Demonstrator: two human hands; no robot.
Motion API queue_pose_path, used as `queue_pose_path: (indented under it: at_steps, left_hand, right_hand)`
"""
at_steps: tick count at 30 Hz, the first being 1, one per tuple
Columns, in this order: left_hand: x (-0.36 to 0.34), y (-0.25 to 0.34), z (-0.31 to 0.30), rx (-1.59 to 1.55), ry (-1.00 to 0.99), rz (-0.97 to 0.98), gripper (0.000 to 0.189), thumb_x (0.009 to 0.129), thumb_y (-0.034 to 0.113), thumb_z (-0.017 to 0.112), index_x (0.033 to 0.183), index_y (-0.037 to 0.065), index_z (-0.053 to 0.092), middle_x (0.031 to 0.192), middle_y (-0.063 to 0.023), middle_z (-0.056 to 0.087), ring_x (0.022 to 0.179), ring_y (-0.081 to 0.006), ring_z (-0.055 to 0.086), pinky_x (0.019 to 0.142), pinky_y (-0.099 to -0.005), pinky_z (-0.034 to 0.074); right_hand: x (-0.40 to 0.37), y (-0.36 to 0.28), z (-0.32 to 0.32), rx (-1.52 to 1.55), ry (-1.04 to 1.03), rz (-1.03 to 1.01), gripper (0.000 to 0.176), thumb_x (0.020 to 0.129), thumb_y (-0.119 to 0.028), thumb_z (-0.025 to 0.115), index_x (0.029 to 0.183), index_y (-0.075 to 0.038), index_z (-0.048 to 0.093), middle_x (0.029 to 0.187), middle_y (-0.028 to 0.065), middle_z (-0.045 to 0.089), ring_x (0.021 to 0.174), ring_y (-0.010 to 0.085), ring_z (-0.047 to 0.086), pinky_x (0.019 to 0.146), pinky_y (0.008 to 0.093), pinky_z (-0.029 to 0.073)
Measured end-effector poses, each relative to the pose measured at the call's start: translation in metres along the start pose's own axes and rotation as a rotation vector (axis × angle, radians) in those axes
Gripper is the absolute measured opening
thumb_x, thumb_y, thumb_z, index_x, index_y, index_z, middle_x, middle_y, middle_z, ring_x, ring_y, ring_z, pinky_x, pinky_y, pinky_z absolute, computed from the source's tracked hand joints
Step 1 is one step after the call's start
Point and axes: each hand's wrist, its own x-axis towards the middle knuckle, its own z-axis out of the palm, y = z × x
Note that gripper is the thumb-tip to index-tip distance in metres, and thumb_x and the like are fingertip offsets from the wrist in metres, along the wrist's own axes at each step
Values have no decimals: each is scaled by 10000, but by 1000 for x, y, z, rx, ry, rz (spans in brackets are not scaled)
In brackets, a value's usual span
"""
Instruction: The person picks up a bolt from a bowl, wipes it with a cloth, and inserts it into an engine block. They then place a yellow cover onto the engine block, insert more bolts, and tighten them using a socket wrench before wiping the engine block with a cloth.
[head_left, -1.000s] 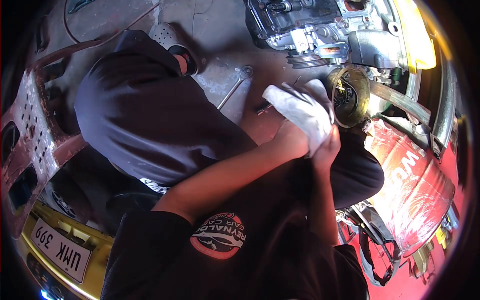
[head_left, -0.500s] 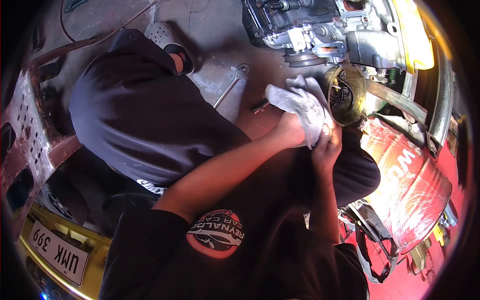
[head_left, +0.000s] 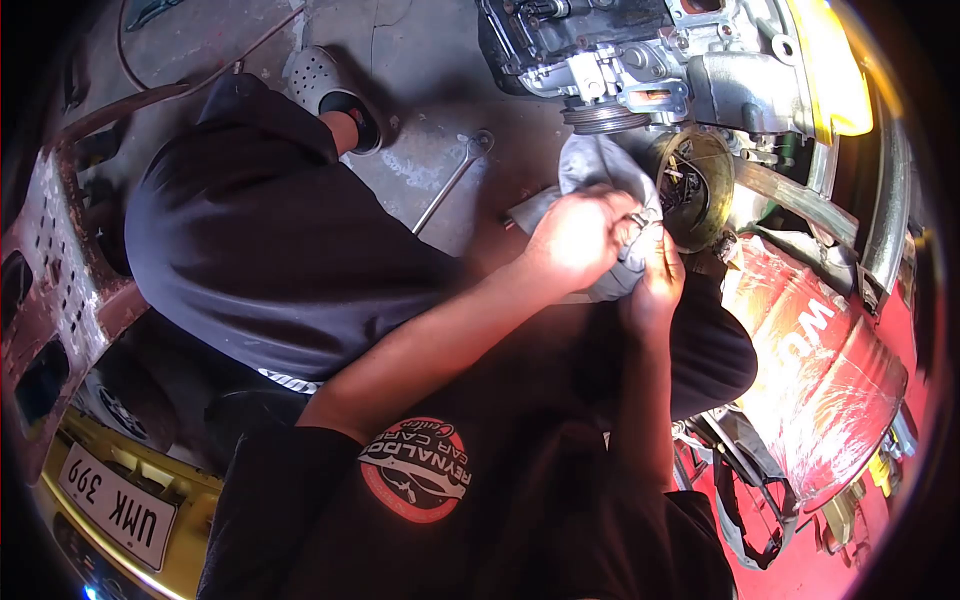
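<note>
My left hand [head_left: 575,240] is closed, its fingers curled around the near end of a small shiny metal part [head_left: 638,224], whose kind I cannot make out. Opposite it, my right hand [head_left: 655,285] is closed on a grey rag [head_left: 598,165], thumb and fingers pinched beside the part. The rag spreads out behind and below both hands. Just beyond the hands stands a round, open container [head_left: 720,190] with dark small pieces inside.
An engine [head_left: 640,65] with a ribbed pulley [head_left: 605,118] stands ahead. A long wrench [head_left: 452,180] lies on the floor. A red plastic-wrapped drum [head_left: 815,370] is at right; a perforated metal frame [head_left: 70,250] and a yellow bumper with a plate [head_left: 118,505] are at left.
The rag has been turned and now hangs behind the hands, baring the small metal part. My left hand has moved up and over the rag, its fingers at the part.
</note>
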Motion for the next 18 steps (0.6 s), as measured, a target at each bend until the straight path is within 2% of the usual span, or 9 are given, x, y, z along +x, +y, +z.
queue_pose_path:
  at_steps: [1,2,5,7,9,10,11,13,18]
  left_hand:
    - [2,1,-1,-129,22,-75,208,878,44,670,1084,15,685,981,-121,706,859,-233,688,797,-347,545]
    - [2,2,-2,-156,84,-103,180,870,-7,681,1048,2,708,978,-96,704,861,-162,671,800,-284,533]
    - [6,-6,0,-324,179,-73,153,881,-10,672,1029,-10,712,962,-92,698,863,-147,667,798,-276,531]
    - [13,-2,-5,-682,181,-205,94,888,13,691,973,-19,714,920,-42,689,830,-102,634,786,-258,515]
    - [22,-6,-12,-699,259,-189,73,895,34,693,955,-7,700,890,-16,684,802,-84,615,748,-236,505]
    - [29,-2,-20,-528,333,-187,80,915,61,676,957,-6,671,859,-8,678,755,-73,594,692,-218,488]
    - [40,-8,-27,-513,359,-234,99,940,64,635,978,-27,638,854,-42,681,726,-89,606,659,-226,495]
    - [63,-4,-42,-799,374,-272,112,950,55,608,999,-46,613,840,-81,684,707,-123,632,641,-250,520]
    - [109,-12,-58,-917,410,-314,94,940,32,614,984,-48,589,826,-128,684,681,-177,654,631,-304,562]
  right_hand:
    - [2,1,11,173,31,66,276,1026,-146,481,1168,45,621,1060,77,672,943,138,614,855,272,475]
    - [3,-4,21,238,49,92,257,1018,-142,495,1147,36,628,1049,77,674,932,152,627,866,281,484]
    - [10,0,25,294,5,124,234,1014,-130,510,1129,35,629,1043,74,674,939,144,627,882,277,477]
    - [14,4,31,267,40,126,210,1010,-136,541,1095,27,642,1011,60,675,906,114,609,847,257,470]
    - [14,4,38,225,45,118,208,1009,-146,554,1083,25,647,990,48,675,886,99,597,821,247,467]
    - [11,1,45,204,76,138,219,1013,-168,558,1060,22,654,966,32,672,857,85,582,792,238,461]
    - [10,9,39,161,27,145,271,1036,-185,507,1161,25,624,1063,90,682,947,149,650,859,295,513]
    - [1,11,45,70,77,152,244,1021,-189,556,1030,28,667,932,3,655,838,58,551,777,222,446]
    - [-15,25,48,-167,80,185,251,1008,-216,591,997,16,683,851,-48,602,792,33,486,737,186,400]
